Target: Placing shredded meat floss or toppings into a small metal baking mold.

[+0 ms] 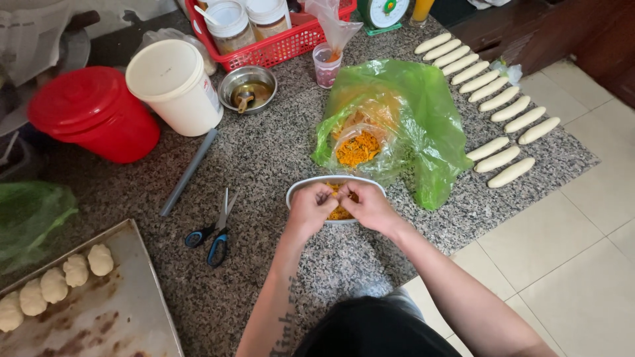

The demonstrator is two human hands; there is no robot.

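My left hand (308,208) and my right hand (369,206) meet over a small oval metal bowl (299,190) on the speckled granite counter. Both pinch at the orange shredded filling (340,213) inside the bowl, fingertips close together. Just beyond the bowl lies a green plastic bag (423,119) opened around a clear bag of more orange shreds (357,148). The bowl's middle is hidden by my hands.
Blue-handled scissors (213,237) and a grey rod (188,172) lie left of the bowl. A metal tray (126,317) with dough balls (53,284) sits front left. Several dough sticks (503,106) line the right. Behind stand a red bucket (92,112), white tub (175,86), red basket (278,46).
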